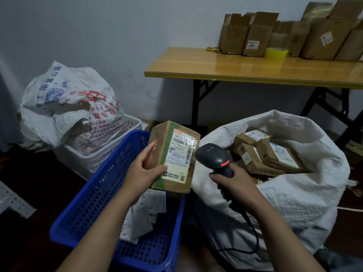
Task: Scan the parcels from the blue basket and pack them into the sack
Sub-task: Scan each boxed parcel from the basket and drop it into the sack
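A person's left hand holds a cardboard parcel above the far end of the blue basket, fingers curled round its left edge and thumb pressed on the front beside the white shipping label. The right hand grips the handle of a black barcode scanner, its head tilted toward the label, its cable trailing down over the white sack. The sack stands open just right of the basket, with several labelled boxes lying inside. Grey mailer bags lie in the basket. Behind, a printed sack sits in a white crate; cartons and a yellow tape roll stand on the tabletop.
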